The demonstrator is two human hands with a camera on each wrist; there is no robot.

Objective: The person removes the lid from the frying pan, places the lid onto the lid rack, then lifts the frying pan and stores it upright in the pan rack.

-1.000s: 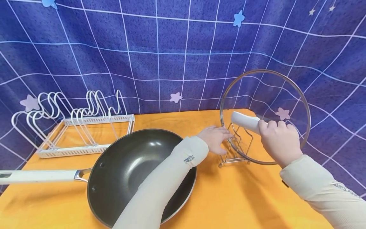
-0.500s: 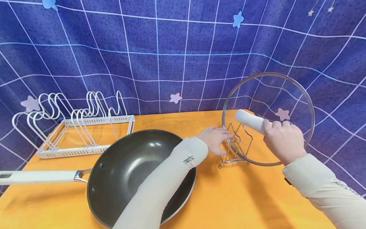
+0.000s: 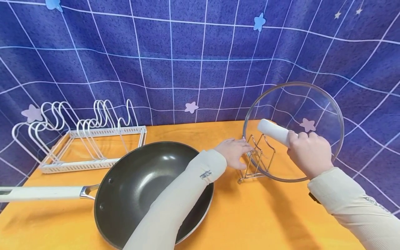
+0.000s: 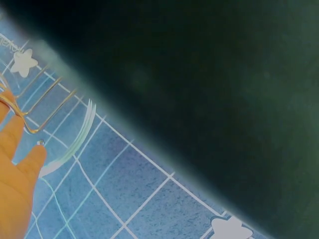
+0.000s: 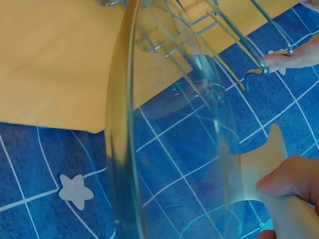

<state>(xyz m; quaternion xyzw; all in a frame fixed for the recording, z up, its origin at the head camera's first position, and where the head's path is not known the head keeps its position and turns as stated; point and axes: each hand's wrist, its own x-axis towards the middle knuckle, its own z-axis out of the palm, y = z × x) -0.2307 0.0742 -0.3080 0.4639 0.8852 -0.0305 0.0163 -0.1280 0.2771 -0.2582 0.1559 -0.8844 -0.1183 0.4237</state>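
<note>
My right hand [image 3: 309,152] grips the white handle [image 3: 273,132] of a large glass lid [image 3: 295,84] with a metal rim. The lid stands upright, its lower left edge overlapping a small metal wire rack [image 3: 251,176] on the table. In the right wrist view, the rack's wires [image 5: 229,74] show partly through the glass, and the thumb lies on the handle [image 5: 256,169]. My left hand [image 3: 232,152] reaches to the rack's left side with extended fingers. A fingertip [image 5: 274,60] meets the end of a wire in the right wrist view.
A dark wok [image 3: 134,180] lies under my left forearm, its white handle [image 3: 47,193] pointing left. Behind it stands a white rack [image 3: 84,166] with curved dividers. A blue curtain [image 3: 187,69] with grid lines and stars hangs behind the orange tabletop [image 3: 243,215].
The lid, with my right hand on its handle, has shifted slightly right and down since a second ago. My left hand has stayed at the rack.
</note>
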